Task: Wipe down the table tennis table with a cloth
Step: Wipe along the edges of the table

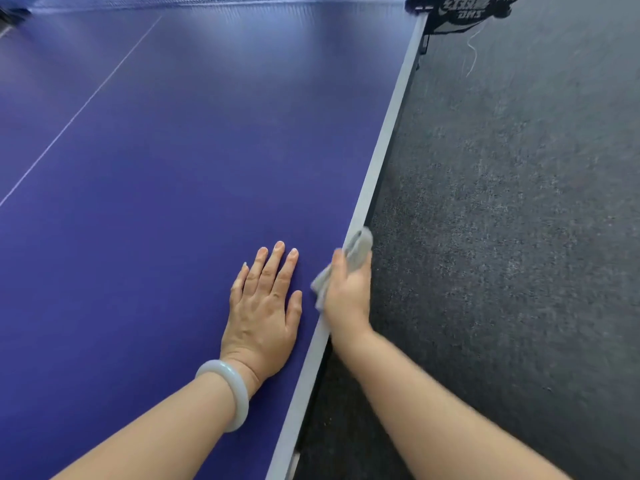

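The blue table tennis table (180, 161) fills the left and middle of the view, with a white side line along its right edge (384, 140). My left hand (265, 306) lies flat on the blue top near that edge, fingers straight, a pale bangle on the wrist. My right hand (348, 292) grips a crumpled grey cloth (358, 249) and holds it against the table's right edge. The cloth sticks out above and to the left of my fingers. Its underside is hidden.
The net (207, 0) runs across the top of the view, and its black clamp post (460, 10) sits at the table's far right corner with a loose white string hanging. Dark grey carpet (519, 220) lies to the right. A thin white centre line (79, 109) crosses the top.
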{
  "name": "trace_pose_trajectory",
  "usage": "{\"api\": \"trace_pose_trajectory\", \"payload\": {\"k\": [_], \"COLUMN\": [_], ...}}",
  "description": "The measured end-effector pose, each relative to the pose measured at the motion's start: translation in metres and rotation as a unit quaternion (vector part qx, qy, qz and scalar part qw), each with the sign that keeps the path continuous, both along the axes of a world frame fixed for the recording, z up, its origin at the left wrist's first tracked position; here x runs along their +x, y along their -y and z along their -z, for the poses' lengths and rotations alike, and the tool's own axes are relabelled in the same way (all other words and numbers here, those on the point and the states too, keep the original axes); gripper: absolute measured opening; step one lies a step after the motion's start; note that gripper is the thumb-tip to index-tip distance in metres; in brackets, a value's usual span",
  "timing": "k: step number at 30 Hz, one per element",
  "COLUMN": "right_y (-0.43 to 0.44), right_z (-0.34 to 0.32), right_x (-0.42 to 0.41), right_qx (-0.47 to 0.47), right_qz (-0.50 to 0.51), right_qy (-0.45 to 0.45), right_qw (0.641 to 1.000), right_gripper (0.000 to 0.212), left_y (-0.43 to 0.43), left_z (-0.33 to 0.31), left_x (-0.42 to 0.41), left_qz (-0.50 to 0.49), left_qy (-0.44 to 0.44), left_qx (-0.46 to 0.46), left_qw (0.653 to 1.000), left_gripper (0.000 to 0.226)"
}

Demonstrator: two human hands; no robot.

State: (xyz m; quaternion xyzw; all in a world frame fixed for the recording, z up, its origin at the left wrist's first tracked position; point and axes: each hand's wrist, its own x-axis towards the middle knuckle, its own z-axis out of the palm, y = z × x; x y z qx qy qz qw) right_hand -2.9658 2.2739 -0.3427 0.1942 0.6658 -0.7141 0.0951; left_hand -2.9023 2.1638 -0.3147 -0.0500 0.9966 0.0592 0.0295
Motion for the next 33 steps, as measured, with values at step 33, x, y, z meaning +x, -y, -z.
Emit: {"api": "trace_pose_trajectory", "payload": {"k": [33], "right_y": [-0.019], "right_z": [-0.002], "right_x": [-0.147], "right_qx": [0.011], "right_qz": [-0.002], "right_qy": [-0.045], "right_qw": [0.999], "right_gripper": [0.063], "left_y": [-0.027], "left_z": [0.008], "left_x": [-0.163], "left_qz": [0.009], "left_qy": [-0.05], "left_qx": [0.045], "left_qw": [0.998], "left_gripper": [0.051]}}
